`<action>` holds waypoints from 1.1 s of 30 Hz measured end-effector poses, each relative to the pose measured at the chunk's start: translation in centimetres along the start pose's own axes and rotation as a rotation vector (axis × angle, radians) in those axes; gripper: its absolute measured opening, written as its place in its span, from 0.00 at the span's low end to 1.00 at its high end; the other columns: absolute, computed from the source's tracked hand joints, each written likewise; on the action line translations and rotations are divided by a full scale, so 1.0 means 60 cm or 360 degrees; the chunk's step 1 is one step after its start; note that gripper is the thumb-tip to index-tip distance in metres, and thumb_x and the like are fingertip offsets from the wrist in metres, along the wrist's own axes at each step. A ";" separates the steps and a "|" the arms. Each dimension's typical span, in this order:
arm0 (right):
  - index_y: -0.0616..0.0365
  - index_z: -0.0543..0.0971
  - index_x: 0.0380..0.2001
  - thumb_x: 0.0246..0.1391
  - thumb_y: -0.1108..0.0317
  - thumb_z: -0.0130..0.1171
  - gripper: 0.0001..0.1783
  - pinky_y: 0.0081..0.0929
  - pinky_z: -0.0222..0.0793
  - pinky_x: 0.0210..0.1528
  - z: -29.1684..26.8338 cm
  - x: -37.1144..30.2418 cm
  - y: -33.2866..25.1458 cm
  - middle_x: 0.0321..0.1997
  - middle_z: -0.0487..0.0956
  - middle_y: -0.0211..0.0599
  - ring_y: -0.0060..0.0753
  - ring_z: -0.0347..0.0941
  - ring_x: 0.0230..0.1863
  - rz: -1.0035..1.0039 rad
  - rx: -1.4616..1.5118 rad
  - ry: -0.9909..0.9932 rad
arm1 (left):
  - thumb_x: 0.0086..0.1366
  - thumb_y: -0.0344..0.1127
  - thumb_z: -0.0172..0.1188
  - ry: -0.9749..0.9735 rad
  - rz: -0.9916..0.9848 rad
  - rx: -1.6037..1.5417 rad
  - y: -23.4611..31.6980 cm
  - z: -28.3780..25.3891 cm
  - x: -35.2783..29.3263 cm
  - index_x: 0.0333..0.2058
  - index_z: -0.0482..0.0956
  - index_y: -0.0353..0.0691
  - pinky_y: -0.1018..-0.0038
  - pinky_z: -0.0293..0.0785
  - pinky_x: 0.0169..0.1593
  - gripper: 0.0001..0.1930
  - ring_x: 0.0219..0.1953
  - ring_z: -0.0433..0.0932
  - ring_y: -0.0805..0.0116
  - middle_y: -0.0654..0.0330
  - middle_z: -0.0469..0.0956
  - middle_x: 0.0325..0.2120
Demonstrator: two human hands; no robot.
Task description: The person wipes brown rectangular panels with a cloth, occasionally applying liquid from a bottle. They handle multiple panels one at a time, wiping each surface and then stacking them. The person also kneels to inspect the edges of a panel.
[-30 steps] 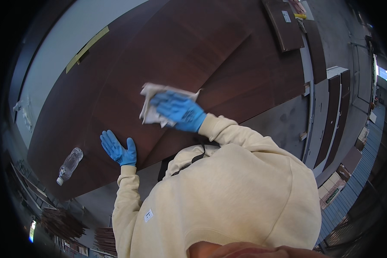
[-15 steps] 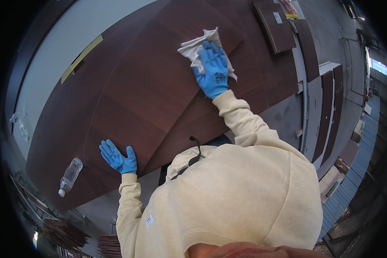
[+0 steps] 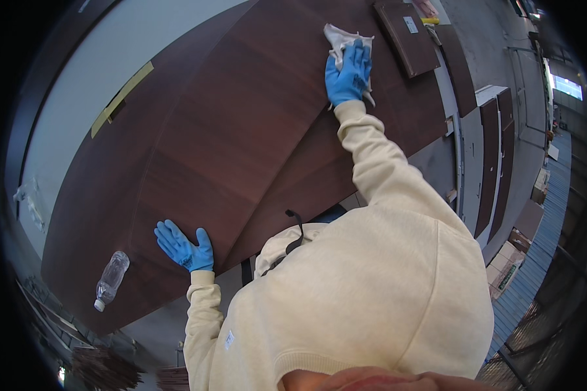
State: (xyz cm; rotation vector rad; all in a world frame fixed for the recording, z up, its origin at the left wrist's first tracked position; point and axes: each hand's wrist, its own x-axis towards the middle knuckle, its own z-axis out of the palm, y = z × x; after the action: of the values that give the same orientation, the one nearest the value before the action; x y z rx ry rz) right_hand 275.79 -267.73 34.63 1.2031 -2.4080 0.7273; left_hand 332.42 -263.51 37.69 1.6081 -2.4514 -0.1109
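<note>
My right hand (image 3: 348,79), in a blue glove, lies on a crumpled white cloth (image 3: 338,38) and presses it against a large dark brown panel (image 3: 235,124). Cloth edges stick out beyond the fingers and beside the wrist. This arm is stretched out toward the panel's far right end. My left hand (image 3: 188,247), gloved the same way, rests palm down on the panel near its front edge, fingers spread, holding nothing. Just left of it a clear plastic bottle (image 3: 113,279) with a white cap lies on its side.
A small brown panel (image 3: 407,42) with a white label lies at the far right of the large one. A yellowish strip (image 3: 120,101) is along the far left edge. More brown panels (image 3: 489,163) stand at the right. Stacked brown pieces (image 3: 104,368) are at the lower left.
My right hand has slid to the right and farther away over the panel, taking the cloth with it. My left hand stays spread at about the same spot.
</note>
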 end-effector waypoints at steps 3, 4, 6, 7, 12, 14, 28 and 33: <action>0.65 0.74 0.67 0.64 0.54 0.65 0.35 0.65 0.55 0.78 -0.028 -0.089 -0.072 0.76 0.69 0.59 0.72 0.61 0.77 -0.0010 0.0152 -0.0055 | 0.75 0.63 0.53 -0.0021 -0.0053 0.0031 -0.003 0.002 -0.007 0.79 0.57 0.40 0.46 0.47 0.81 0.45 0.80 0.54 0.39 0.43 0.56 0.79; 0.65 0.74 0.67 0.64 0.54 0.66 0.35 0.65 0.55 0.78 -0.041 -0.115 -0.085 0.76 0.70 0.59 0.71 0.61 0.77 -0.0054 0.0145 -0.0120 | 0.75 0.63 0.53 -0.0039 -0.0073 0.0046 -0.002 -0.003 -0.012 0.79 0.57 0.40 0.46 0.47 0.80 0.45 0.80 0.54 0.39 0.43 0.56 0.79; 0.63 0.75 0.66 0.64 0.55 0.66 0.33 0.63 0.57 0.77 -0.044 -0.104 -0.085 0.75 0.70 0.59 0.71 0.63 0.76 -0.0054 0.0214 -0.0236 | 0.75 0.63 0.54 -0.0029 -0.0074 0.0027 -0.001 -0.001 -0.012 0.79 0.57 0.40 0.46 0.47 0.80 0.45 0.80 0.54 0.39 0.42 0.56 0.79; 0.62 0.76 0.63 0.64 0.55 0.65 0.30 0.61 0.58 0.77 -0.040 -0.079 -0.065 0.74 0.71 0.60 0.72 0.64 0.75 -0.0097 0.0190 -0.0137 | 0.75 0.63 0.54 -0.0033 -0.0062 0.0008 0.000 -0.003 -0.011 0.79 0.57 0.40 0.46 0.47 0.80 0.45 0.80 0.54 0.39 0.42 0.56 0.79; 0.65 0.76 0.63 0.65 0.54 0.65 0.31 0.62 0.60 0.75 -0.004 -0.011 -0.021 0.70 0.74 0.61 0.70 0.67 0.72 0.0003 -0.0180 0.0068 | 0.75 0.63 0.53 -0.0021 -0.0013 -0.0009 -0.002 -0.001 -0.003 0.79 0.57 0.40 0.46 0.47 0.81 0.45 0.80 0.54 0.39 0.42 0.56 0.79; 0.63 0.76 0.64 0.62 0.53 0.67 0.34 0.61 0.60 0.76 -0.040 -0.056 -0.094 0.69 0.75 0.59 0.68 0.69 0.72 -0.0035 0.0032 -0.0275 | 0.75 0.64 0.53 -0.0013 -0.0039 0.0014 -0.005 0.002 -0.008 0.79 0.56 0.40 0.46 0.47 0.80 0.45 0.80 0.54 0.39 0.42 0.55 0.79; 0.59 0.81 0.57 0.64 0.51 0.62 0.27 0.53 0.64 0.74 0.050 0.006 -0.236 0.68 0.77 0.56 0.58 0.73 0.70 -0.0742 0.0295 -0.0404 | 0.75 0.64 0.51 -0.0057 -0.0086 0.0039 -0.008 0.000 -0.010 0.79 0.56 0.41 0.46 0.47 0.81 0.45 0.81 0.53 0.41 0.44 0.56 0.79; 0.59 0.81 0.54 0.63 0.50 0.60 0.26 0.52 0.75 0.58 0.137 0.143 -0.167 0.55 0.81 0.56 0.60 0.80 0.51 -0.0553 -0.0073 0.0088 | 0.74 0.64 0.52 -0.0040 -0.0036 0.0012 -0.010 0.004 -0.003 0.80 0.55 0.41 0.44 0.47 0.81 0.46 0.81 0.52 0.39 0.44 0.55 0.79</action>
State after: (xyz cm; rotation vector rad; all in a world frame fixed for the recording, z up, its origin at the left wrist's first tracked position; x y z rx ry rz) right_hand 278.31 -283.08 35.31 1.5080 -2.0806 0.5848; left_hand 332.95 -263.61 37.33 1.6480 -2.4554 -0.1266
